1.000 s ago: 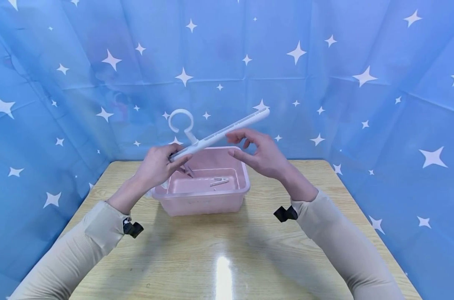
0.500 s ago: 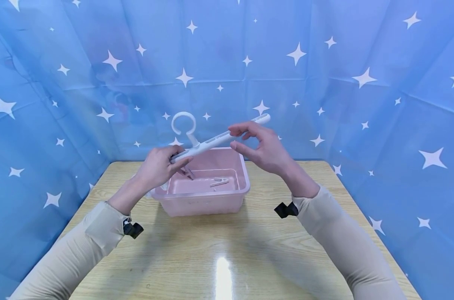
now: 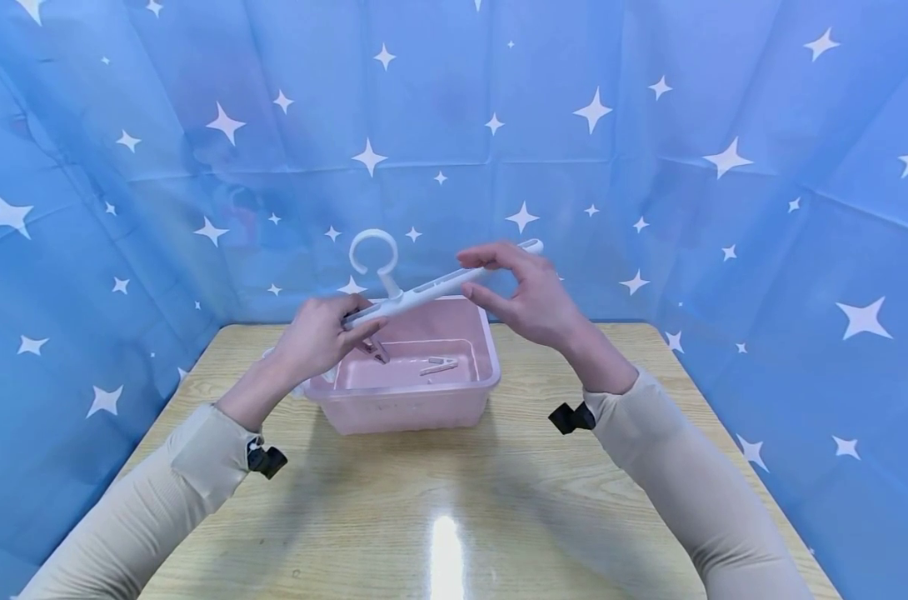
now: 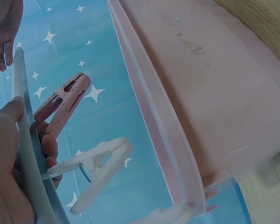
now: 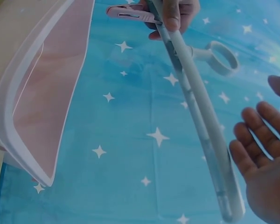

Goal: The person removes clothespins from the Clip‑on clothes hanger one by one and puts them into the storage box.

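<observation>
A tub [image 3: 409, 400] sat on the table [image 3: 439, 500], toward its far edge, with a clip [image 3: 439, 365] lying inside. A hanger [image 3: 431, 287] was held above the tub, the left hand [image 3: 315, 337] at its left end and the right hand [image 3: 529, 296] at its right.

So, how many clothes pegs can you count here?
3: a pink plastic peg and a white plastic peg beside the left hand at the white plastic hanger, one pale peg inside the pink plastic tub. Others may be hidden.

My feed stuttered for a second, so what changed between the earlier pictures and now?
The white clip hanger tipped flatter, its far end lower. The right hand moved up to its bar, fingertips now at it; a firm grip can't be confirmed. The left hand kept holding the near end with a pink clothespin. The pink bin and the pegs inside stayed put.
</observation>
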The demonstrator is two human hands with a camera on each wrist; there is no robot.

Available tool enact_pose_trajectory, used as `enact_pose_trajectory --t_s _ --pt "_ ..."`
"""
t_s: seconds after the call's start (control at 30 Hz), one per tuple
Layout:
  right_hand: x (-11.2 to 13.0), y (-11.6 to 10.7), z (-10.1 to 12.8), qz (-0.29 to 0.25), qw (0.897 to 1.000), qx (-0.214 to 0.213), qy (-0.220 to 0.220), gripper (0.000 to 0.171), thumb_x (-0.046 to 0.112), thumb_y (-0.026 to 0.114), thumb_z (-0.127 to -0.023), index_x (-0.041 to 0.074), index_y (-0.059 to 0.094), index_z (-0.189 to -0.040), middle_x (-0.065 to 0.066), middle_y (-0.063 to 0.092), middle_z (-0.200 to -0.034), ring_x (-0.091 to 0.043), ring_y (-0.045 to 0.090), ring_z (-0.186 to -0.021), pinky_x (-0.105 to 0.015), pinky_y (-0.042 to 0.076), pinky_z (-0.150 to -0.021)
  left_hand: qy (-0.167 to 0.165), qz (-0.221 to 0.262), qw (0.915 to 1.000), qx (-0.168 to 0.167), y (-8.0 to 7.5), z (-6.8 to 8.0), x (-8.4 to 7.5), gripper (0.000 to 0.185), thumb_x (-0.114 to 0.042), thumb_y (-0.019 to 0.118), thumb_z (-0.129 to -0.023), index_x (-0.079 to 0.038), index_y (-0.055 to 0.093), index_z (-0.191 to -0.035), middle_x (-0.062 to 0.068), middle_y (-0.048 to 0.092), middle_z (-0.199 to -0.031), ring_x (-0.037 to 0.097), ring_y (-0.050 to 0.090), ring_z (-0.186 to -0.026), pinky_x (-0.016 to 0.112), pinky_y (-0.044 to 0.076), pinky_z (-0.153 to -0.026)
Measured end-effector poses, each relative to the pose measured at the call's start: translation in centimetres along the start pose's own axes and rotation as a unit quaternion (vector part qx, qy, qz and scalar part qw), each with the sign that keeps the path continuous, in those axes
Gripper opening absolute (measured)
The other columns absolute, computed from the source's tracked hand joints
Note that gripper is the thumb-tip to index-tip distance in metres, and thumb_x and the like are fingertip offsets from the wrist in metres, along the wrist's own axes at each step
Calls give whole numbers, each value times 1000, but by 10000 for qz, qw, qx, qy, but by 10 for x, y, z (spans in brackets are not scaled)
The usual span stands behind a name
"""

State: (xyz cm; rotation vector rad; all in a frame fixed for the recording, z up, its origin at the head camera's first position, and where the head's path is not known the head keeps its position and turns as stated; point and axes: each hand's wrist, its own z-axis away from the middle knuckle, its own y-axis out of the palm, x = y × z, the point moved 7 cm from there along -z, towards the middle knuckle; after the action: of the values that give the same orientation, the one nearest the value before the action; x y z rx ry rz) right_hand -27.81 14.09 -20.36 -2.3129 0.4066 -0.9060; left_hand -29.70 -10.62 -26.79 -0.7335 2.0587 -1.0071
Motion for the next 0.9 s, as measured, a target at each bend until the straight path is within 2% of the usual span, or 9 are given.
enact_pose_trajectory --t_s 0.17,0.27,0.37,0.53,0.63,0.9 --pt "-2 1 0 196 9998 58 16 36 30 70 -94 20 65 -128 3 66 -129 -16 59 -123 -42 43 -108 35 15 10000 17 0 0 -1 29 -40 64 -97 -14 72 -106 0 70 -83 12 60 -63 30 44 -59" --pt "-4 3 0 355 9992 166 88 37 33 69 -95 21 64 -129 3 63 -132 -17 57 -125 -42 47 -99 47 -42 10000 36 0 0 -2 28 -40 65 -97 -14 72 -106 0 71 -83 12 61 -64 30 44 -59" --pt "-6 5 0 497 9983 263 127 37 35 68 -95 22 63 -130 3 62 -133 -17 55 -127 -42 48 -96 44 -93 9999 66 1 0 -2 27 -40 65 -97 -14 72 -105 0 72 -84 12 62 -65 30 45 -60" --pt "-7 8 0 771 9964 347 54 38 36 67 -96 21 62 -130 1 61 -134 -18 53 -129 -45 45 -106 54 -106 9999 91 2 1 -2 25 -41 65 -97 -16 70 -97 0 71 -82 13 61 -65 31 45 -60" --pt "-7 10 -1 993 9942 410 -55 39 35 66 -97 18 62 -131 -1 62 -134 -20 52 -129 -46 44 -108 80 -116 9999 92 1 1 -2 25 -40 65 -97 -16 69 -96 0 71 -82 14 61 -65 31 45 -60" --pt "-13 15 -3 1851 9802 698 -37 40 36 64 -98 15 61 -132 -4 66 -130 -25 53 -128 -47 41 -111 161 -212 9996 109 1 1 -6 25 -39 66 -97 -15 70 -101 1 73 -85 14 62 -67 32 46 -63"
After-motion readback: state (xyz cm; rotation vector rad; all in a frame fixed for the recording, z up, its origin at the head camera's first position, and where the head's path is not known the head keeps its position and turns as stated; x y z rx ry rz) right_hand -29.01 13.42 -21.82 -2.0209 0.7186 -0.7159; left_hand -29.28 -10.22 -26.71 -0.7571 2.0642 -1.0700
